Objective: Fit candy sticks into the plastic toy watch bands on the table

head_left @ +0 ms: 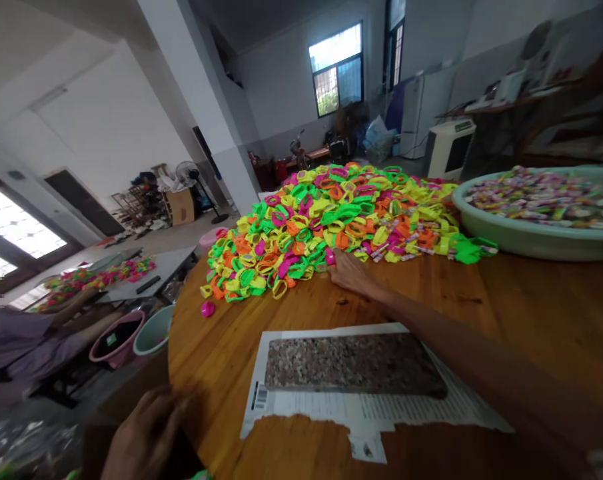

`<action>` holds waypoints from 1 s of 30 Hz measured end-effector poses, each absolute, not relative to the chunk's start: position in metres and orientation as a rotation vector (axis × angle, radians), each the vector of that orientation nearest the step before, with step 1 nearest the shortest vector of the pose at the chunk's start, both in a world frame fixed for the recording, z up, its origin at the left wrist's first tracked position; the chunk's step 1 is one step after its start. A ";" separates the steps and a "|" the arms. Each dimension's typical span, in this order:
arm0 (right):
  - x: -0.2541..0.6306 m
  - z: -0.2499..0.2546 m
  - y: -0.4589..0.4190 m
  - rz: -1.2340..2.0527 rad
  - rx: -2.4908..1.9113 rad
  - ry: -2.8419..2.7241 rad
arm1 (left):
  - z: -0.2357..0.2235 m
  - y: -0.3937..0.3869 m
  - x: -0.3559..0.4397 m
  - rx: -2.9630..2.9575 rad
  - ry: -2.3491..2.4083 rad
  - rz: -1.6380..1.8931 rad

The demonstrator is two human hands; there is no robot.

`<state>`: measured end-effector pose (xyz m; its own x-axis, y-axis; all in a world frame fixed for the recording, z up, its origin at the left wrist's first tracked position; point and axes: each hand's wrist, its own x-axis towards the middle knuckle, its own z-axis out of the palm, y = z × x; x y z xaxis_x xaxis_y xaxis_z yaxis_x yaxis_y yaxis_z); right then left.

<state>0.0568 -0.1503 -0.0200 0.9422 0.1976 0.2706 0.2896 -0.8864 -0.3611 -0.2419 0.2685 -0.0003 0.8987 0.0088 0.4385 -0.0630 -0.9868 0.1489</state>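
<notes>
A big heap of small plastic rings (331,220) in yellow, green, orange and pink lies on the round wooden table (506,307). My right hand (348,270) reaches across the table to the heap's near edge; its fingertips touch a pink piece, and the fingers are largely hidden. My left hand (146,433) rests at the table's near left edge with its fingers curled, blurred by motion. A speckled stone slab (351,363) lies on a torn printed sheet (366,410) between the two hands.
A pale green basin (531,237) full of small mixed pieces stands at the right. One pink piece (208,309) lies apart from the heap. At left a seated person (26,340) works at a low table, with a pink bucket (116,340) and a green bucket (154,330) beside it.
</notes>
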 end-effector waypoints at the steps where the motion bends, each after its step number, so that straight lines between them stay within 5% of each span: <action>1: 0.059 -0.021 -0.149 -0.306 -2.696 -0.372 | 0.003 0.249 -0.224 2.868 -0.065 0.676; 14: 0.019 -0.026 -0.179 -0.262 -2.704 -0.629 | -0.022 0.129 0.000 2.770 -0.074 0.296; 30: -0.004 -0.011 -0.203 -0.264 -2.767 -0.818 | -0.011 0.104 -0.033 2.687 -0.303 0.243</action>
<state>-0.0041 -0.2031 -0.0106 0.8268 0.5090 0.2396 0.5530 -0.8134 -0.1804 -0.0327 0.1042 -0.0105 0.9609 -0.1738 0.2154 -0.2480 -0.8864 0.3908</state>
